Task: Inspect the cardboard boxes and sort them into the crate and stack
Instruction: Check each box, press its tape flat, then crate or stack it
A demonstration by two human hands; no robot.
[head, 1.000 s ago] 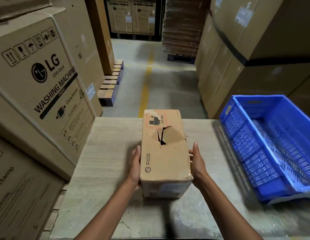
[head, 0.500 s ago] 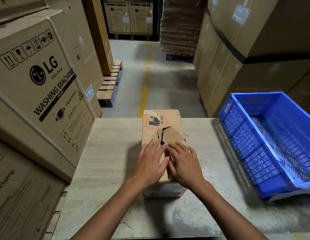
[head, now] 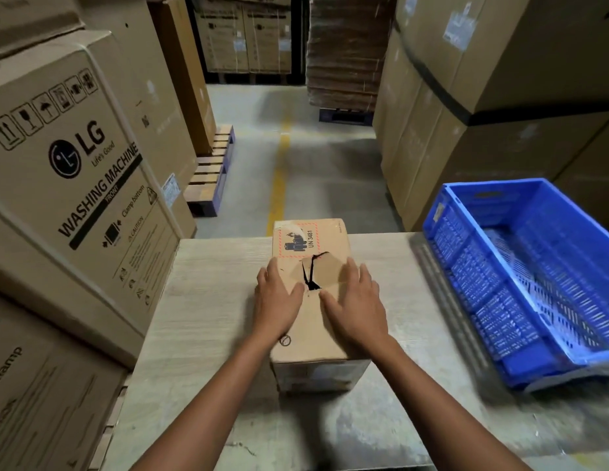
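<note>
A long brown cardboard box [head: 309,239] lies on the table [head: 207,300], its short end toward me. Its top carries a red-framed UN 3481 label and a black torn gash near the middle. My left hand [head: 277,300] rests flat on the top, left of the tear, fingers straight. My right hand [head: 355,300] lies flat on the top, right of the tear, fingers spread. A blue plastic crate [head: 530,212] with perforated walls sits on the table's right side and holds nothing that I can see.
Big LG washing machine cartons [head: 75,158] wall off the table's left side. Tall brown cartons [head: 483,96] stand behind the crate on the right. Beyond the table runs a concrete aisle with a yellow line [head: 279,175], wooden pallets [head: 211,171] and a wrapped cardboard stack [head: 343,49].
My hands left the box's sides and came onto its top. They have since spread apart and slid forward, uncovering the tear between them. The box has stayed in place.
</note>
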